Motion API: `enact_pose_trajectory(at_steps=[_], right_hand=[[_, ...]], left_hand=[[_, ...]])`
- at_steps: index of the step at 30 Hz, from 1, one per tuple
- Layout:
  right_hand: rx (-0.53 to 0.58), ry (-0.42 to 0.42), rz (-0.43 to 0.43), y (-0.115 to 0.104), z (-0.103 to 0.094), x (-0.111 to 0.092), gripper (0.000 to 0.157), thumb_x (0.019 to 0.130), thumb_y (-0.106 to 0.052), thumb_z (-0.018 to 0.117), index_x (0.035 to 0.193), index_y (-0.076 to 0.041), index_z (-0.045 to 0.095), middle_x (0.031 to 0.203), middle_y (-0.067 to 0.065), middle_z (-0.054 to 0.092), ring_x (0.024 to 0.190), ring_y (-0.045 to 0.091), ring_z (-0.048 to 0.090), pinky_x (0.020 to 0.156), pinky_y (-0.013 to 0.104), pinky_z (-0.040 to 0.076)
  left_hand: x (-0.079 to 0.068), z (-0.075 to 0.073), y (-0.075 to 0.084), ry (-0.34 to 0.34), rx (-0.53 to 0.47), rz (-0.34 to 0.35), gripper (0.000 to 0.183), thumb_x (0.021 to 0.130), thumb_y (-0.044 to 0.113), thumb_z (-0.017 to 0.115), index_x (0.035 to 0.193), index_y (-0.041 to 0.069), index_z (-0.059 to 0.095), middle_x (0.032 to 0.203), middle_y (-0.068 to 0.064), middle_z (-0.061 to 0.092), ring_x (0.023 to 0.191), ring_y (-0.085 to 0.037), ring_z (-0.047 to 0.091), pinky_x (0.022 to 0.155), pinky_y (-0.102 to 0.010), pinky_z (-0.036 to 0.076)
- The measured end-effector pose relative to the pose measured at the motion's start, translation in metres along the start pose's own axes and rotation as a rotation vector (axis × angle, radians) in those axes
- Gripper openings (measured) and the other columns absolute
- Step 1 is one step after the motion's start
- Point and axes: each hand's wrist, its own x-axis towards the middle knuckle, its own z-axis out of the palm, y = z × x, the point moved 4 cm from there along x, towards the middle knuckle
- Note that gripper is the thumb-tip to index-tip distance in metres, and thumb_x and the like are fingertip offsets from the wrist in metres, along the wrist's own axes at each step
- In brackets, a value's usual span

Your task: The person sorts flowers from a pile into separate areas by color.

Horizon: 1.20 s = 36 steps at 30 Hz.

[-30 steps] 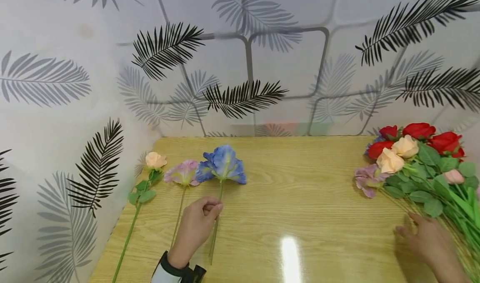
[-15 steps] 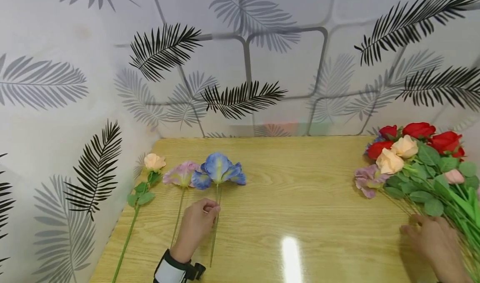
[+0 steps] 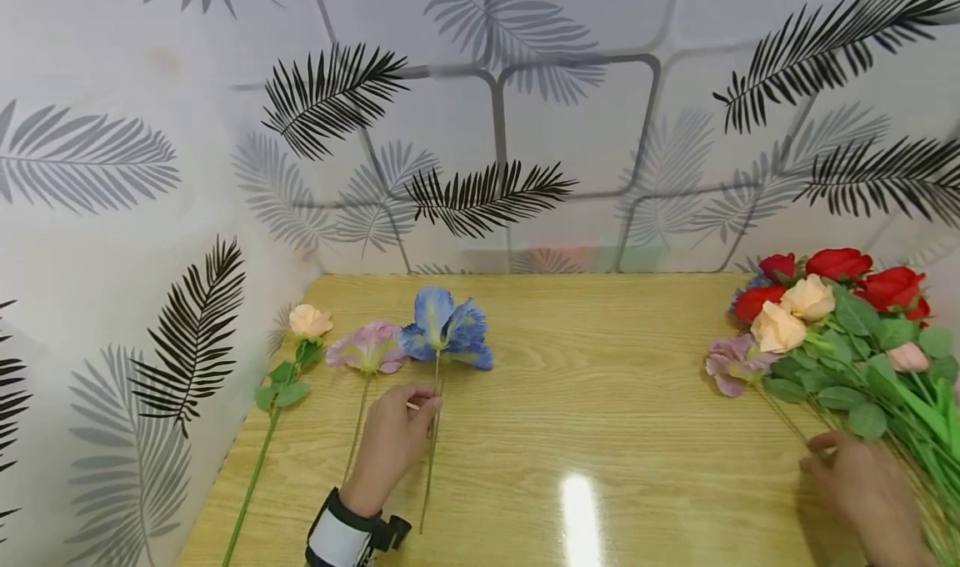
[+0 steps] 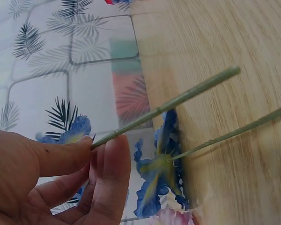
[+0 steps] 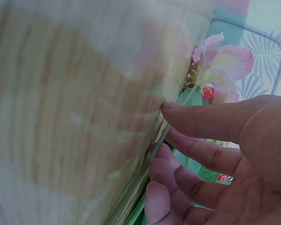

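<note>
My left hand pinches the thin green stem of a blue iris between thumb and forefinger. Under it, a second blue iris lies on the wooden table, overlapped by the held one. To their left are a pale purple flower and a peach rose on a long leafy stem. At the far right, my right hand reaches to the edge of a flower pile, thumb and forefinger pinching the stem of a pink-purple flower; its other fingers touch neighbouring stems.
The pile holds several red roses, peach roses, a pink bud and green leaves. A wall covering with leaf prints rises behind the table. Glare marks the table's front.
The iris in my left hand has turned and its bloom has shifted upward over the other one. My right thumb and forefinger have come together on the pink-purple flower's stem, which has moved slightly left.
</note>
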Motion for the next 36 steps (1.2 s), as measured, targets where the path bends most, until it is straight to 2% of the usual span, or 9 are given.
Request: enact_pose_trajectory(at_steps=[3,8,11,16,19,24,30,36], right_hand=[[0.009,-0.042,0.004,0.001,0.001,-0.002,0.028,0.09,-0.015,0.066,0.107,0.007,0.062,0.093,0.025,0.066,0.079,0.041,0.061,0.064,0.049,0.046],[0.038,-0.114,0.013,0.001,0.004,-0.006,0.023,0.091,-0.017,0.065,0.103,0.003,0.066,0.089,0.018,0.067,0.079,0.039,0.062,0.065,0.049,0.046],[0.097,-0.114,-0.002,0.0,0.005,-0.008,0.025,0.091,-0.019,0.067,0.102,0.004,0.067,0.088,0.015,0.067,0.079,0.036,0.062,0.064,0.046,0.047],[0.183,-0.085,-0.045,-0.005,0.003,-0.013,0.034,0.095,-0.027,0.064,0.105,0.005,0.067,0.094,0.02,0.067,0.085,0.039,0.063,0.063,0.043,0.05],[0.257,-0.092,-0.038,-0.009,0.001,-0.018,0.043,0.098,-0.033,0.06,0.111,0.007,0.065,0.098,0.022,0.068,0.084,0.036,0.065,0.062,0.041,0.052],[0.423,-0.097,-0.045,-0.022,-0.004,-0.028,0.048,0.101,-0.034,0.056,0.121,0.01,0.059,0.1,0.018,0.069,0.075,0.021,0.066,0.059,0.033,0.055],[0.499,-0.095,-0.073,-0.037,-0.009,-0.038,0.054,0.1,-0.039,0.054,0.127,0.008,0.056,0.104,0.018,0.067,0.075,0.018,0.066,0.062,0.033,0.056],[0.568,-0.135,-0.123,-0.048,-0.008,-0.048,0.054,0.099,-0.038,0.058,0.127,0.007,0.056,0.102,0.013,0.068,0.076,0.017,0.066,0.065,0.032,0.057]], left_hand=[[0.003,0.003,-0.003,0.006,0.082,0.006,0.011,0.093,0.011,0.067,0.099,0.004,0.073,0.082,-0.005,0.067,0.061,-0.014,0.063,0.052,-0.027,0.05],[0.003,0.012,-0.014,-0.049,0.207,-0.015,0.01,0.091,0.011,0.069,0.096,0.004,0.073,0.08,-0.003,0.068,0.067,-0.013,0.061,0.057,-0.03,0.049],[0.002,0.017,-0.019,-0.084,0.218,-0.047,0.01,0.092,0.013,0.068,0.095,0.005,0.073,0.078,-0.001,0.067,0.067,-0.012,0.061,0.057,-0.03,0.049],[0.003,0.022,-0.024,-0.059,0.233,-0.078,0.009,0.09,0.015,0.069,0.091,0.007,0.073,0.076,0.0,0.066,0.067,-0.012,0.061,0.057,-0.031,0.049],[0.003,0.024,-0.026,-0.036,0.24,-0.072,0.008,0.089,0.015,0.069,0.089,0.008,0.072,0.074,0.001,0.065,0.066,-0.012,0.06,0.057,-0.032,0.049],[0.004,0.028,-0.03,-0.014,0.252,-0.049,0.006,0.088,0.013,0.07,0.086,0.008,0.071,0.071,0.002,0.063,0.063,-0.01,0.057,0.056,-0.03,0.047],[0.003,0.029,-0.03,0.0,0.274,-0.022,0.004,0.086,0.011,0.07,0.085,0.007,0.071,0.071,0.002,0.062,0.063,-0.011,0.058,0.056,-0.031,0.048],[0.004,0.029,-0.032,-0.014,0.266,-0.038,0.004,0.087,0.011,0.069,0.086,0.007,0.071,0.071,0.002,0.063,0.063,-0.011,0.058,0.056,-0.031,0.049]])
